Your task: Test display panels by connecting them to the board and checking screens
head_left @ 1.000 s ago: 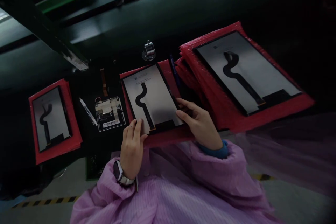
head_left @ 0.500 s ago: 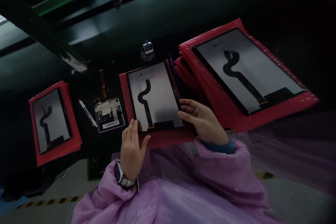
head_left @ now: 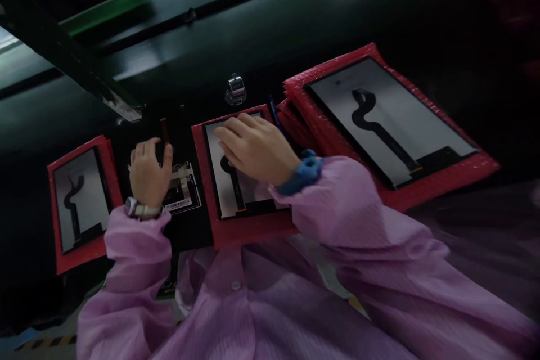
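Note:
My right hand (head_left: 257, 146) is over the middle display panel (head_left: 226, 202), fingers bent and close together. It hides the upper part of the panel's black flex cable (head_left: 237, 191), and whatever may be between its fingertips is out of sight. The panel lies back side up on a red bubble-wrap bag (head_left: 248, 233). To the left, my left hand (head_left: 148, 171) hovers at a small electronic module with a barcode label (head_left: 182, 194), thumb apart from the fingers, nothing seen in it. Beside its thumb runs an orange flex strip (head_left: 164, 130).
A larger-looking panel (head_left: 422, 118) lies on stacked red bags (head_left: 476, 171) at right, another panel (head_left: 90, 197) on red bags at left. A metal tally counter (head_left: 236, 89) stands behind the middle panel, a blue pen (head_left: 273, 109) beside it. A green beam (head_left: 76, 62) slants in from upper left.
My left hand has left the middle panel's lower left corner and moved left to the module, covering the white pen. My right hand has gone from the panel's right edge onto its upper part.

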Motion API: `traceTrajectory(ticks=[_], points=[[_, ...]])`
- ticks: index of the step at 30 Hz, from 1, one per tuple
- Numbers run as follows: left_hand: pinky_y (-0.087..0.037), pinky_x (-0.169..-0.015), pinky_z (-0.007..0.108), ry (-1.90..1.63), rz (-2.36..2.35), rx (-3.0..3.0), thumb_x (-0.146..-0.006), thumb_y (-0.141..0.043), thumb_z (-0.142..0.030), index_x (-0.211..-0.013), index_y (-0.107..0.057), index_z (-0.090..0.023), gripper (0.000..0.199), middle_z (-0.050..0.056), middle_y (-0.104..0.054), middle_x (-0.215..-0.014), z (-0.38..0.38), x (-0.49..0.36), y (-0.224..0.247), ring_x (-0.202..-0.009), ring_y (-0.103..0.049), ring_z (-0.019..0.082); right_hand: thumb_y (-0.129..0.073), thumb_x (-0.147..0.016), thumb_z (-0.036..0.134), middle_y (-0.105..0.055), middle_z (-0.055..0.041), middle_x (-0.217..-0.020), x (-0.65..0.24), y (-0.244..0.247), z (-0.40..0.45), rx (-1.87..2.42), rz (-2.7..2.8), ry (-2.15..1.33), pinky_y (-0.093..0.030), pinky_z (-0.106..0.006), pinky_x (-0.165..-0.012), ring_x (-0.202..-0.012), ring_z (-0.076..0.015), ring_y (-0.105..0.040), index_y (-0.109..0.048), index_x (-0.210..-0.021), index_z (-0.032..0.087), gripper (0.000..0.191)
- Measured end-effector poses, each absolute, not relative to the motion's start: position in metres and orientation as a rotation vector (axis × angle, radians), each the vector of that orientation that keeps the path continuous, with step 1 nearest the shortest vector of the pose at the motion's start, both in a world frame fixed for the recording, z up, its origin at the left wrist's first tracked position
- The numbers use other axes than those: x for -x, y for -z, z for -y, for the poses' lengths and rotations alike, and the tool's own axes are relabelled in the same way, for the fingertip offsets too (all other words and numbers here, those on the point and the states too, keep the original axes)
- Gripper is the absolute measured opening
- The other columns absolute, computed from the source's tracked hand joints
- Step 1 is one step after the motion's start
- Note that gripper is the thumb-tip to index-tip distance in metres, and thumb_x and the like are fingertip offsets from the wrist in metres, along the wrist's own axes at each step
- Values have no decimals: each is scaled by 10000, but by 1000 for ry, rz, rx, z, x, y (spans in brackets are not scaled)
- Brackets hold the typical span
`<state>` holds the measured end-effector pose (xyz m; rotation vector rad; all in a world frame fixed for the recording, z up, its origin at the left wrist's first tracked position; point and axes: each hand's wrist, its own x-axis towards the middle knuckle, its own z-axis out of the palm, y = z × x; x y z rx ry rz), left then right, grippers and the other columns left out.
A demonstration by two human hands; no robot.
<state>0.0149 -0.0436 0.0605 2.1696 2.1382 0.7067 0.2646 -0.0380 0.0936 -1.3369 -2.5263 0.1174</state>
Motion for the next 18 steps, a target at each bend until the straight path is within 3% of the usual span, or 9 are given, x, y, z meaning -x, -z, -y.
traceTrajectory(ticks=[3,5,8,11,15,18], points=[[-467,-970,609,-447,-2353,-2018,-922,-524,-604,-1163,-626,-119,551,263,-607,-1241,16,0,-44,-1180,-556,438,-363,-1028,150,-645,-130,-1170,-249,-75,13,1318,2584,-99,-447,-414,-938,-1106,-271,-548,-645,-1135,115,304],[-465,-966,614,-413,-2366,-1975,-888,-552,-626,-1096,-641,-134,541,249,-601,-1220,12,5,-35,-1173,-543,445,-404,-1027,191,-634,-132,-1200,-250,-59,9,1355,2571,-169,-439,-421,-958,-1140,-283,-532,-638,-1149,121,273],[-451,-1018,571,-536,-2264,-1951,-841,-632,-518,-880,-649,-182,339,164,-622,-1133,15,9,-28,-1157,-548,387,-527,-977,222,-620,-142,-1222,-262,-43,12,1430,2550,-313,-446,-433,-962,-1167,-311,-512,-628,-1141,118,219],[-436,-1063,510,-745,-2078,-1866,-797,-662,-369,-816,-638,-184,188,103,-648,-1047,14,11,-30,-1112,-585,305,-570,-937,205,-607,-155,-1238,-271,-40,15,1433,2552,-389,-463,-440,-968,-1167,-319,-512,-611,-1131,112,219],[-506,-951,368,-1094,-1776,-1591,-849,-662,-369,-941,-675,-184,207,51,-695,-1015,11,10,-34,-968,-650,199,-567,-957,262,-604,-167,-1239,-274,-47,21,1436,2571,-426,-480,-466,-983,-1168,-325,-525,-592,-1179,117,267],[-522,-856,304,-1313,-1665,-1563,-949,-621,-443,-945,-686,-189,262,43,-721,-941,12,5,-34,-897,-669,166,-620,-948,349,-591,-180,-1264,-273,-51,31,1485,2616,-440,-493,-483,-991,-1195,-345,-522,-560,-1294,99,431]])
